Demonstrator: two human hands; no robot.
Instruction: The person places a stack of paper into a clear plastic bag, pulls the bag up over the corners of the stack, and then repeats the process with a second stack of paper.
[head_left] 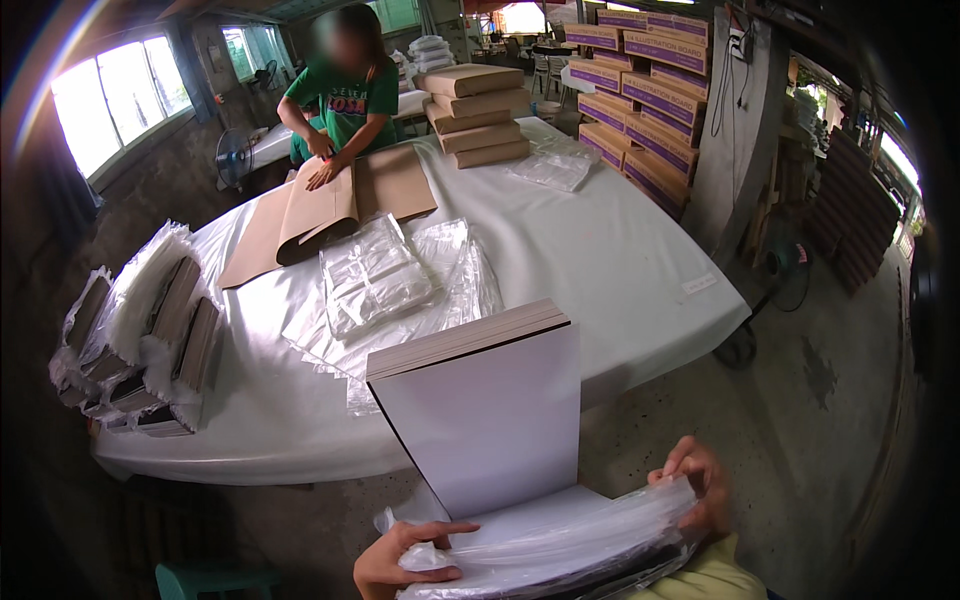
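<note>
Close to my body lies a bundle of white boards in clear plastic sleeves [570, 535]. My left hand [410, 555] grips its left end, thumb and fingers around the edge. At the right end my right hand [700, 485] pinches the plastic between thumb and fingertips. Just beyond the bundle, a thick stack of white boards [490, 410] stands tilted up against the near table edge, its layered edges facing up. Behind that stack, loose clear plastic bags [375, 280] lie piled on the table. The underside of the bundle is hidden.
A white-covered table [620, 260] fills the middle. Plastic-wrapped board stacks [140, 330] stand at its left. Across it, a co-worker in green [350, 105] presses on brown paper [320, 200]. Brown-wrapped packages [475, 110], stacked cartons [640, 100], fans and a green stool [215, 582] surround.
</note>
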